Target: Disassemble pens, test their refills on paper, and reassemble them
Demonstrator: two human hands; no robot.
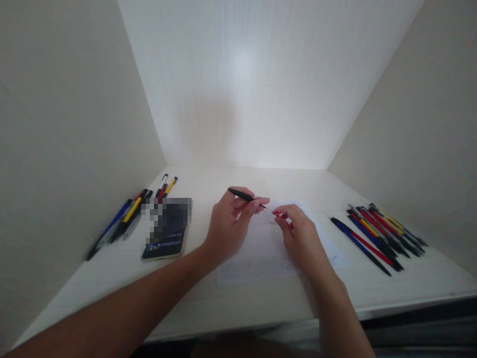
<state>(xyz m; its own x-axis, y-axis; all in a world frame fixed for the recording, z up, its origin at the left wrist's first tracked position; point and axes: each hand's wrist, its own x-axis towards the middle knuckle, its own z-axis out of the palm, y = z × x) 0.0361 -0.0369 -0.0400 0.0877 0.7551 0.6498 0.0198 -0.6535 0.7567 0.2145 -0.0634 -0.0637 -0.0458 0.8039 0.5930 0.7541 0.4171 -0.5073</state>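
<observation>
The left hand [231, 223] was partly curled, with a slim black pen [244, 195] held between its thumb and fingers; the pen lay slantwise, its thin tip pointing toward the right hand [300, 233]. That hand's thumb and index finger were nearly closed in a pinch on a small red piece [276, 214], too small to make out fully, just beside the pen's tip but apart from it. Both hands were above a sheet of white paper [261, 253] on the white desk [208, 308], with blurred, dense dark marks near the top and bottom of the sheet. To the left of the paper lay a smartphone [166, 243], its screen lit at the lower end and its upper part hidden by a pixelated patch. Beyond it, nearer the left panel [74, 124], was a loose, slanting row of pens [121, 219] in blue, black, yellow and red, a few of them set farther back. On the other side of the paper, a larger cluster of pens [383, 231] in red, black, blue and yellow lay side by side near the right panel [421, 149]. A pale back panel [261, 89] rose behind the desk, with a soft shadow on it.
</observation>
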